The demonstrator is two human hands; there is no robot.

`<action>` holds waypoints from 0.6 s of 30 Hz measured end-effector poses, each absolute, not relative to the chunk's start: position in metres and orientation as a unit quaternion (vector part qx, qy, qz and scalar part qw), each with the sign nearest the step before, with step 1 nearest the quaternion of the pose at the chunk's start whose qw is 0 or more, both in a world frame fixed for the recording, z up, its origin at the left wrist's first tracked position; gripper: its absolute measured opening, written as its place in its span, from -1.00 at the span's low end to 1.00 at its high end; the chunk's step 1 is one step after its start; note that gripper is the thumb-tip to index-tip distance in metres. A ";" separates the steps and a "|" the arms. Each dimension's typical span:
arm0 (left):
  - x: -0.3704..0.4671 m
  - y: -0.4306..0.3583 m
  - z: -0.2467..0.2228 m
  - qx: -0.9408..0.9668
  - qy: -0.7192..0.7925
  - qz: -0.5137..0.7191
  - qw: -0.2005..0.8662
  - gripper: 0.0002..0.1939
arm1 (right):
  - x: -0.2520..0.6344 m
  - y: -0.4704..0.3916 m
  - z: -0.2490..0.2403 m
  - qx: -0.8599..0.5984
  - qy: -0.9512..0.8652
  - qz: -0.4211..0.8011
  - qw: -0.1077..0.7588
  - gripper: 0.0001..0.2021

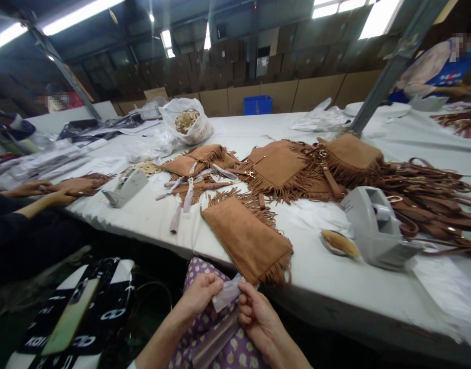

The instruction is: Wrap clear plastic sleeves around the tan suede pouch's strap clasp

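My left hand (pixel 202 293) is closed on one side of a thin translucent plastic wrap (pixel 226 293), just below the table's front edge. My right hand (pixel 254 312) pinches the wrap's other side, close to the corner of a brown fringed pouch (pixel 246 236). The pouch lies at the table edge, its fringe toward the right. A longer wrapped strip (pixel 216 341) hangs below my hands over a purple floral cloth. More brown fringed bags (pixel 279 164) lie behind the pouch, beside several plastic-wrapped straps (pixel 188 195).
Tape dispensers stand at right (pixel 377 225) and left (pixel 125 187). Brown straps (pixel 435 205) pile at the right. A co-worker's hands (pixel 60 197) touch a fringed piece at left; another person (pixel 435 72) is at back right. A metal post (pixel 389 66) rises from the table.
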State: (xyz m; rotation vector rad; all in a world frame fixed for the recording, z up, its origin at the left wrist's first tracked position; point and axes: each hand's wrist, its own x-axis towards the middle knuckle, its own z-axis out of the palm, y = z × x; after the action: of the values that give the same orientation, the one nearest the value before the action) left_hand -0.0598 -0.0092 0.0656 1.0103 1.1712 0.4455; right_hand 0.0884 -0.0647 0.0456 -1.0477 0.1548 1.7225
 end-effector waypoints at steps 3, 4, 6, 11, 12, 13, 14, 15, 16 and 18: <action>-0.066 -0.014 0.072 0.442 0.534 0.166 0.701 -0.40 | 0.090 -0.065 0.047 -0.434 0.073 0.727 0.527 -0.72; -0.068 -0.015 0.073 0.437 0.536 0.154 0.705 -0.39 | 0.090 -0.065 0.048 -0.436 0.077 0.725 0.528 -0.73; -0.072 -0.018 0.072 0.430 0.532 0.136 0.717 -0.43 | 0.091 -0.065 0.049 -0.443 0.084 0.718 0.530 -0.73; -0.075 -0.019 0.056 0.343 0.549 0.202 0.735 -0.56 | 0.091 -0.066 0.051 -0.437 0.068 0.730 0.522 -0.73; -0.075 -0.019 0.053 0.326 0.552 0.215 0.737 -0.57 | 0.091 -0.066 0.051 -0.436 0.062 0.731 0.521 -0.72; -0.075 -0.020 0.052 0.318 0.552 0.223 0.738 -0.58 | 0.091 -0.066 0.051 -0.436 0.059 0.730 0.522 -0.72; -0.075 -0.021 0.050 0.321 0.549 0.227 0.737 -0.59 | 0.090 -0.066 0.051 -0.439 0.057 0.728 0.524 -0.72; -0.075 -0.022 0.050 0.334 0.546 0.230 0.733 -0.59 | 0.090 -0.066 0.050 -0.443 0.055 0.724 0.525 -0.71; -0.075 -0.023 0.049 0.352 0.545 0.233 0.724 -0.58 | 0.089 -0.066 0.049 -0.449 0.051 0.721 0.525 -0.70; -0.075 -0.024 0.050 0.396 0.551 0.246 0.692 -0.54 | 0.088 -0.066 0.048 -0.463 0.038 0.715 0.523 -0.67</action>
State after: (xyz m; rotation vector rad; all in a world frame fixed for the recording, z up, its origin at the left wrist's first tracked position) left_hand -0.0746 -0.0238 0.0499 0.8851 1.2307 0.5490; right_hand 0.0878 -0.0655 0.0475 -1.1094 0.0909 1.7119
